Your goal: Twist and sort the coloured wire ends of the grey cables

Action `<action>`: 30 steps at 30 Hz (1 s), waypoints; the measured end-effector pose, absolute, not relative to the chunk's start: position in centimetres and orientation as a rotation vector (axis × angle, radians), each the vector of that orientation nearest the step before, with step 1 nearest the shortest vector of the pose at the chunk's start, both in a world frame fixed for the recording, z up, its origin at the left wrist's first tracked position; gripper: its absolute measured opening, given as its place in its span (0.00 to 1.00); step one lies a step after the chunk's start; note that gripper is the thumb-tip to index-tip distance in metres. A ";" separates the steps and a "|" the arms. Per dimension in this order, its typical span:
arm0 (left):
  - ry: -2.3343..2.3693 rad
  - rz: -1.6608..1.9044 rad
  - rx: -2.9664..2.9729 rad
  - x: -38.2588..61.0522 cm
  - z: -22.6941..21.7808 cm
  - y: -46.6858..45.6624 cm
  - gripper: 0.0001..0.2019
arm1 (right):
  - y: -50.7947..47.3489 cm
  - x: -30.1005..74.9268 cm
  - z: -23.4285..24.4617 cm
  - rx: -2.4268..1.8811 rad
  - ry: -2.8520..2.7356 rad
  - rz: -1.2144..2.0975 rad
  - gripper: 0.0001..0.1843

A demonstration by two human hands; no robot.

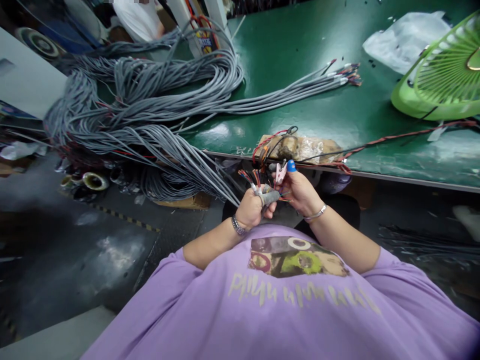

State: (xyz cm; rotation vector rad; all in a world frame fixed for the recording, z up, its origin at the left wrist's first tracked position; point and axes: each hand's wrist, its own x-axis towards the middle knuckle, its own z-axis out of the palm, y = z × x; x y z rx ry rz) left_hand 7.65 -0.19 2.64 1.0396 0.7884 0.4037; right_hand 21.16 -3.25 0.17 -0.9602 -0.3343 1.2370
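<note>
My left hand (250, 209) is closed around grey cables whose stripped ends, bundles of thin coloured wires (256, 176), stick up above the fist. A grey sleeve-like piece (270, 197) lies across its thumb side, with fine wires coming out toward the right. Close beside it, my right hand (303, 194) is closed in a pinch, a blue cover (291, 166) on one fingertip. A small pink clip-like piece (280, 173) sits at these fingers; its exact kind is unclear. The fingers partly hide the wire ends between both hands.
A large heap of grey cables (150, 95) covers the green bench's (300, 45) left side and hangs over its edge. A taped block (311, 149) with wires sits at the front edge. A green fan (446, 75) and a plastic bag (407, 40) stand right. Someone in white (138, 20) is behind.
</note>
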 end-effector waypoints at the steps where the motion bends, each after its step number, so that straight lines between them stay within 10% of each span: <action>1: 0.790 0.404 1.040 7.7 2.6 -0.2 0.22 | -3.1 21.2 0.4 -0.942 -0.299 1.252 0.29; 30: 0.846 0.581 0.934 7.5 2.7 -1.2 0.21 | -3.9 21.7 0.0 -0.859 -0.331 1.319 0.18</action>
